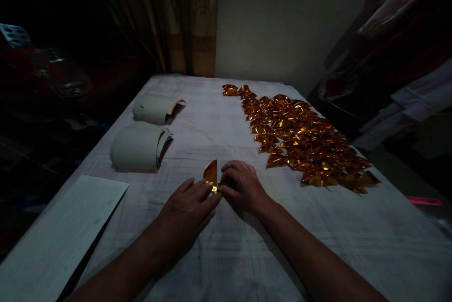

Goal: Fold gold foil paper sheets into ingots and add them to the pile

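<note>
A small piece of gold foil paper (211, 172), folded to a slanted point at its far end, lies on the cloth-covered table in front of me. My left hand (190, 205) rests over its near left part, fingertips pressing it down. From the right, my right hand (243, 184) has its thumb and curled fingers at the paper's right edge, near the left fingertips. Part of the foil is hidden under the left fingers. To the right spreads a large heap of folded gold foil pieces (296, 128), several rows deep.
Two curled stacks of pale sheets, a far one (153, 108) and a nearer one (136, 149), stand at the left. A flat white board (70, 231) lies at the near left edge. Beyond the table are a curtain (190, 19) and a pale wall (282, 29); hanging cloth is at right.
</note>
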Motion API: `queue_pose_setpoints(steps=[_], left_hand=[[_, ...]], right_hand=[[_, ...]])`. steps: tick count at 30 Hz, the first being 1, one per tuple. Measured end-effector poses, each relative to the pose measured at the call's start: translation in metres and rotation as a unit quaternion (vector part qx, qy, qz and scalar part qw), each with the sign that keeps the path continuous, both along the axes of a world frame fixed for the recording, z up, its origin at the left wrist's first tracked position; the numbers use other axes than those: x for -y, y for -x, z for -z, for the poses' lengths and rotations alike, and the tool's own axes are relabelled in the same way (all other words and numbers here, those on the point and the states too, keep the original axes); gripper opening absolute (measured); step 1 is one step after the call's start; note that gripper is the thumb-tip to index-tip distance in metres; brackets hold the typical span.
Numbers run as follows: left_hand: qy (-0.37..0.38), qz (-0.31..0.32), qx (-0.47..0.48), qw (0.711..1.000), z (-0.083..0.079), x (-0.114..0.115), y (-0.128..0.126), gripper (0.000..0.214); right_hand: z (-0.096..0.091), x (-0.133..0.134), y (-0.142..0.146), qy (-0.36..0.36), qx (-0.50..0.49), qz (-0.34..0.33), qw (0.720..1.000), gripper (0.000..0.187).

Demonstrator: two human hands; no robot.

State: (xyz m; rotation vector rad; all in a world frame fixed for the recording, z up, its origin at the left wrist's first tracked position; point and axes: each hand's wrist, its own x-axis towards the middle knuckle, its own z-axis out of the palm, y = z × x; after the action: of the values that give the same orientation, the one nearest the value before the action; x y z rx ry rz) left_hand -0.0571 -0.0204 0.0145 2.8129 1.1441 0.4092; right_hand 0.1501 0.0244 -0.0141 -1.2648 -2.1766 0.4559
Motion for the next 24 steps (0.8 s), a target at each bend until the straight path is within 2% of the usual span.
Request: queue_pose_setpoints(steps=[13,18,24], left_hand=[[0.011,-0.002,0.017,1.000,0.001,-0.001,0.001,0.030],[0.018,-0.001,0.007,1.000,0.001,-0.002,0.001,0.030],[0.027,0.007,0.007,1.000,-0.006,-0.003,0.002,0.027]], right_hand=[[0.003,-0.006,-0.011,-0.027,0.017,0.028,0.999,0.011],[0.005,-0.002,-0.009,-0.045,0.023,0.002,0.999,0.022],[0.008,-0.009,-0.014,-0.030,0.017,0.029,0.999,0.011]])
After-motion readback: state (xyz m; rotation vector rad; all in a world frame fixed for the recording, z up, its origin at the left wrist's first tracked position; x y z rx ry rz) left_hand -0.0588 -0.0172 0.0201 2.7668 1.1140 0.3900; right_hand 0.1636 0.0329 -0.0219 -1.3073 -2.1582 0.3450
